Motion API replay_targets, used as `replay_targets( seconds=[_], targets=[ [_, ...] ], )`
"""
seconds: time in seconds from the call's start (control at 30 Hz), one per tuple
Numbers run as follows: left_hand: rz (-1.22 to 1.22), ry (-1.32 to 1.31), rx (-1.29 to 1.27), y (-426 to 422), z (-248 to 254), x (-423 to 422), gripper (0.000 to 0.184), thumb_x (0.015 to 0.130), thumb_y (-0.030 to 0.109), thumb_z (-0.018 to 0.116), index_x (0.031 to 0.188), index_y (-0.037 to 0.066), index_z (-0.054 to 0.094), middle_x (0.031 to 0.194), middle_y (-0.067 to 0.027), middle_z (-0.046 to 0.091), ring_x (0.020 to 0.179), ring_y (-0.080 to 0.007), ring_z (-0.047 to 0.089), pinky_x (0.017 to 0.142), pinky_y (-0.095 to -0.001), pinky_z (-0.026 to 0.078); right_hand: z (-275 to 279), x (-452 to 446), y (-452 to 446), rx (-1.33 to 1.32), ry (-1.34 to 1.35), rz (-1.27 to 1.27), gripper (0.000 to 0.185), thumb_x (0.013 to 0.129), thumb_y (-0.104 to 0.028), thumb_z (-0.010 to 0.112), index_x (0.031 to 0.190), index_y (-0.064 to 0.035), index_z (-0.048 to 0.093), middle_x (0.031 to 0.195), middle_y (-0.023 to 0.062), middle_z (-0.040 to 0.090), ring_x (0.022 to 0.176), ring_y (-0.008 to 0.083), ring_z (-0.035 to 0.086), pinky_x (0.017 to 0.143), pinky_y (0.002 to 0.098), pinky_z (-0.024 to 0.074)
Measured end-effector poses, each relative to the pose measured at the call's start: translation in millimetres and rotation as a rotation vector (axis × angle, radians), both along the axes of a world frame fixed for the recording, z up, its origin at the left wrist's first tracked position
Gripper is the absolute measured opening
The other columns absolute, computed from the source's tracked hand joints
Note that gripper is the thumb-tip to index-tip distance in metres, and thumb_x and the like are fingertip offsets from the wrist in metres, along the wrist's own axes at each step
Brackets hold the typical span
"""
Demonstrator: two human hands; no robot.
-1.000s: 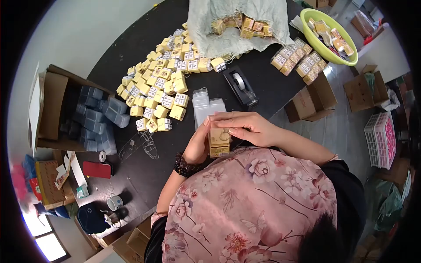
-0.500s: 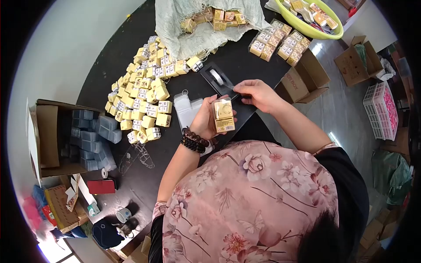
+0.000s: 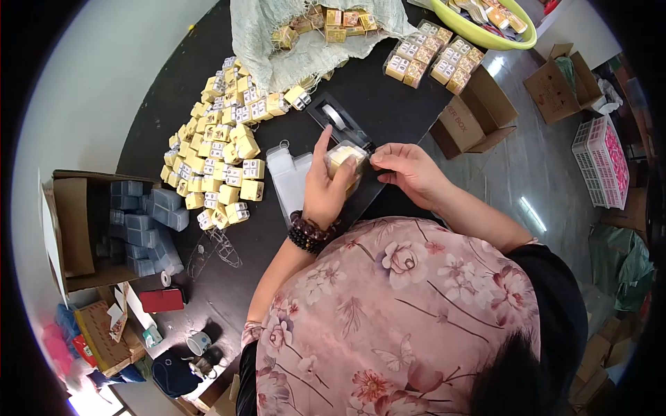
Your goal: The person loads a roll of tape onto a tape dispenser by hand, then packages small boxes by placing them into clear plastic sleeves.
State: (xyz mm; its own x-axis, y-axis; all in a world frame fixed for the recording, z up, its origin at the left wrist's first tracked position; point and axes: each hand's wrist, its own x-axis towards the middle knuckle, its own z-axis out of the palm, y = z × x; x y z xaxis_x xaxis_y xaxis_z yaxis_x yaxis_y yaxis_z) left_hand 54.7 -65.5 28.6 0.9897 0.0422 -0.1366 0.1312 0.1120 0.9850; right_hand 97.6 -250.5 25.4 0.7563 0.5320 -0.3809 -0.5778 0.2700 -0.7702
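My left hand (image 3: 328,184) holds a small clear plastic box (image 3: 347,154) with yellow contents, its thumb across the box and its index finger stretched upward. Close to the box's right side, my right hand (image 3: 406,170) pinches what looks like a short strip of clear tape, barely visible between the fingertips. Just beyond both hands lies a black tape dispenser (image 3: 350,132) with a white-cored roll (image 3: 333,116). Empty clear plastic cases (image 3: 286,173) lie on the table, partly behind my left hand.
Many small yellow boxes (image 3: 222,145) are heaped on the black table (image 3: 277,239). A woven sack (image 3: 260,41) spills more. Packed clear boxes (image 3: 416,52) stand near a yellow-green basin (image 3: 485,35). Left, a carton (image 3: 73,229) holds clear cases; another carton (image 3: 472,118) stands right.
My right hand has come away from the dispenser's end to the box. My left hand has turned the box and now covers much of it. The whole view has shifted slightly.
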Motion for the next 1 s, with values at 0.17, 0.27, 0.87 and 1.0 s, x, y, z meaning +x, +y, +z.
replay_targets(
  seconds=[0.17,0.27,0.87,1.0],
  targets=[
    [-0.010,-0.238,0.433,-0.5,7.1,-3.4,0.065,0.089,0.005,0.060,0.146,0.001,0.028,0.104,-0.0101,0.062,0.083,-0.0155,0.061,0.072,-0.0253,0.049,7.7,1.1,4.1,-0.160,0.074,0.100,0.013,0.088,-0.025,0.069,0.089,-0.0121,0.066,0.088,-0.0035,0.061,0.083,0.0068,0.055,0.071,0.0247,0.0439],
    [-0.042,-0.112,-0.022,-3.3,5.5,-7.0,0.054,0.092,0.010,0.055,0.141,0.001,0.035,0.105,-0.0094,0.061,0.087,-0.0163,0.061,0.073,-0.0259,0.050,-2.1,0.4,7.5,-0.158,0.050,0.087,0.026,0.085,-0.034,0.073,0.078,-0.0099,0.065,0.078,-0.0023,0.060,0.072,0.0072,0.052,0.063,0.0235,0.0413],
    [-0.151,0.589,-0.484,16.6,-13.7,17.0,0.058,0.094,0.057,0.033,0.124,0.012,0.054,0.100,-0.0121,0.068,0.087,-0.0283,0.068,0.056,-0.0374,0.053,-31.2,55.2,8.6,-0.191,-0.041,0.048,0.013,0.083,-0.018,0.069,0.085,-0.0049,0.070,0.067,-0.0015,0.057,0.061,0.0066,0.049,0.054,0.0218,0.0376],
    [-0.164,0.597,-0.487,16.9,-12.5,17.3,0.059,0.094,0.059,0.031,0.122,0.013,0.055,0.101,-0.0107,0.068,0.087,-0.0274,0.068,0.056,-0.0364,0.053,-56.5,31.3,7.6,-0.404,-0.196,0.037,0.015,0.084,-0.017,0.068,0.085,-0.0016,0.069,0.066,0.0001,0.058,0.057,0.0074,0.050,0.051,0.0223,0.0382]
  ],
)
